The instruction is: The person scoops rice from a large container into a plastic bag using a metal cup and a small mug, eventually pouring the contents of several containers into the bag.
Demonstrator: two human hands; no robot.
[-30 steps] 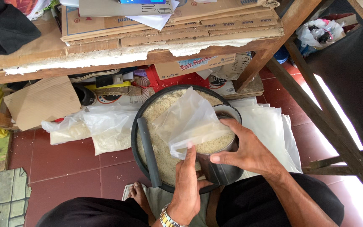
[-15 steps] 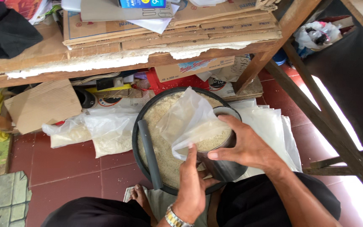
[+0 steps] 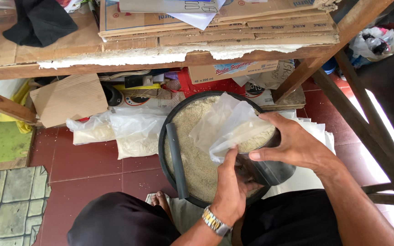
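At the left of the frame, filled plastic bags (image 3: 115, 132) of pale grain lie on the red tile floor (image 3: 83, 168), just beside a black basin (image 3: 169, 182) that fills the centre. A dark tube-shaped handle (image 3: 177, 159) rests across the grain inside the basin, near its left rim.

Lower centre, the left hand (image 3: 231, 189), a watch at its wrist, has its fingers closed around a dark scoop (image 3: 270, 171) from below, the thumb pointing up against the lower edge of a clear plastic bag (image 3: 229, 127). The bag sits above the basin, partly loaded with grain, its loose top flopping toward the upper left.

To the right of centre, the right hand (image 3: 292, 143) grips the mouth of the bag against the rim of the scoop, fingers curled over both.

The likely trouble is at that mouth. The film is thin and slack, so if it slips off the scoop's rim, grain would run past the opening. Most would fall back into the basin, but the scoop overhangs the right rim, so some could land on the stack of flat empty bags (image 3: 315, 132) or the floor. The floppy top could also fold over and choke the opening.
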